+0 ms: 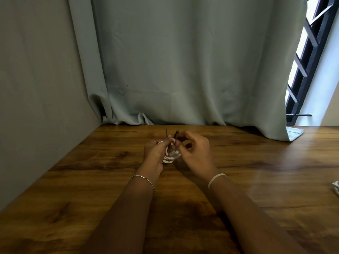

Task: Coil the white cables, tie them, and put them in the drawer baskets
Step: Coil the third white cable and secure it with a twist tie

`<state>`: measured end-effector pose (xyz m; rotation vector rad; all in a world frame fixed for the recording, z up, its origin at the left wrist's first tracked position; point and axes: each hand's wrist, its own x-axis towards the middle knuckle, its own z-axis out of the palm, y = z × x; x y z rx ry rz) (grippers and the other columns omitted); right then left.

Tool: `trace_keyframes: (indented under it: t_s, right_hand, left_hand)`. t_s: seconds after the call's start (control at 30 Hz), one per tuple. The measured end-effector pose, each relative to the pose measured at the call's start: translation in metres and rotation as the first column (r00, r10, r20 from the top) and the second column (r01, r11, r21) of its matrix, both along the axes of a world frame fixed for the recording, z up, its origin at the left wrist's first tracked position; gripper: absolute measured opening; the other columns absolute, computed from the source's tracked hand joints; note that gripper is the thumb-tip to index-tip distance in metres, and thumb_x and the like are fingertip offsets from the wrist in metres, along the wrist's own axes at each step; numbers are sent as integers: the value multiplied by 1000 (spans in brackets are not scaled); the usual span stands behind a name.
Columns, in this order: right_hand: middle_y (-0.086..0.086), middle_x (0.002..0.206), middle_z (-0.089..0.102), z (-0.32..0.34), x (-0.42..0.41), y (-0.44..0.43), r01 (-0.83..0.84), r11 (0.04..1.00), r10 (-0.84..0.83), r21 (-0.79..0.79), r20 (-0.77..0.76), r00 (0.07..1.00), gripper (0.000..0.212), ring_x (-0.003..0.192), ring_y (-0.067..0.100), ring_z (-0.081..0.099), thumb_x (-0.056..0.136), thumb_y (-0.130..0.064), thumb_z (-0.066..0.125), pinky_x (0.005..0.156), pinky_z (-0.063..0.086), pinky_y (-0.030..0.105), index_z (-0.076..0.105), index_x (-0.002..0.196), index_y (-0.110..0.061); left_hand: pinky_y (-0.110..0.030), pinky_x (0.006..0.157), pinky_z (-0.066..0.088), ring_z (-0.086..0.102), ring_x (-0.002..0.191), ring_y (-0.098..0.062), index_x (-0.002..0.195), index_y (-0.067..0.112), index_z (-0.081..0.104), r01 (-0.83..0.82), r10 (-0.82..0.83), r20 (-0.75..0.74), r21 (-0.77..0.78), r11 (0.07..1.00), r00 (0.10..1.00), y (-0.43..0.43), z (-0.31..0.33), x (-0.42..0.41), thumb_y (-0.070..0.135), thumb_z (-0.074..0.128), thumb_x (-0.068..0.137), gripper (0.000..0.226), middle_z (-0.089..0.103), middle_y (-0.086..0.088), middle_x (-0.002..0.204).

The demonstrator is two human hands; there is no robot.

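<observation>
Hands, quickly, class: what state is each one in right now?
Left hand: closed, holding the coiled white cable.
Right hand: closed, pinching the dark tie at the coil's top.

left hand: curled, gripping cable coil | right hand: apparently pinching tie | forearms: extended, converging

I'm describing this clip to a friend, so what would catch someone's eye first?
At the middle of the wooden table, the left hand grips a coiled white cable while the right hand pinches a dark tie above it. Behind hangs a pale grey curtain, with a bright barred window at the upper right.
</observation>
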<state>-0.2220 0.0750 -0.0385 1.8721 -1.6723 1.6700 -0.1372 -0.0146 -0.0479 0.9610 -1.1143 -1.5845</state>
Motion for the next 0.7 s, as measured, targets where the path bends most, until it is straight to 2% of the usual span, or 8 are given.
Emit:
trace_keyframes:
  t_s: [0.07, 0.17, 0.27, 0.37, 0.53, 0.6, 0.7]
  right_hand:
    - [-11, 86, 69, 2, -1, -2, -16, 999, 22, -40, 167, 986, 14, 80, 4, 65, 85, -11, 70, 71, 55, 25, 64, 90, -23]
    - [-3, 88, 71, 8, -5, -5, -27, 993, 75, -117, 421, 904, 21, 81, 5, 68, 83, -3, 70, 72, 53, 19, 65, 90, -22]
    - [5, 90, 74, 11, -11, -5, -12, 989, 97, -149, 574, 813, 13, 86, 9, 70, 87, -6, 67, 75, 52, 16, 68, 96, -15]
    - [7, 91, 74, 10, -17, -7, 8, 986, 101, -166, 639, 762, 10, 90, 14, 71, 89, -12, 66, 82, 54, 23, 70, 98, -15]
    - [4, 96, 73, 13, -23, -8, 82, 979, 75, -187, 703, 707, 20, 89, 8, 68, 89, -8, 65, 78, 51, 13, 69, 107, -17]
    - [1, 100, 71, 14, -27, -7, 127, 975, 50, -185, 730, 682, 24, 90, 5, 66, 89, -8, 66, 76, 50, 11, 68, 112, -14]
    - [0, 106, 68, 14, -32, -8, 178, 967, 6, -180, 720, 694, 28, 89, 0, 63, 90, -9, 65, 71, 47, 7, 66, 118, -13]
  left_hand:
    - [-26, 55, 52, 69, 72, -23, 92, 5, 66, 6, -5, 19, -34, 999, 1000, -1, -2, -3, 21, 76, 81, 21, 72, -14, 87]
    - [-28, 56, 54, 70, 75, -25, 93, 6, 65, 4, 1, 67, -71, 997, 998, -2, -5, -6, 21, 78, 80, 24, 72, -15, 90]
    - [-27, 54, 53, 64, 60, -17, 91, 7, 65, 8, 2, 98, -99, 995, 995, 1, -5, -8, 18, 77, 81, 19, 71, -13, 85]
    - [-29, 55, 55, 65, 60, -17, 91, 9, 66, 12, 4, 130, -128, 992, 991, 1, -5, -9, 19, 77, 81, 18, 72, -11, 85]
    - [-44, 75, 60, 71, 81, -23, 87, 19, 67, 52, 33, 275, -295, 954, 961, 5, -7, -15, 31, 80, 76, 22, 73, -4, 88]
    - [-45, 78, 59, 70, 83, -22, 83, 23, 64, 103, 23, 335, -354, 930, 942, 10, -7, -19, 34, 79, 76, 20, 72, -2, 88]
    - [-45, 79, 58, 70, 84, -21, 81, 25, 62, 147, 13, 369, -400, 905, 929, 15, -8, -23, 34, 77, 78, 18, 72, -2, 89]
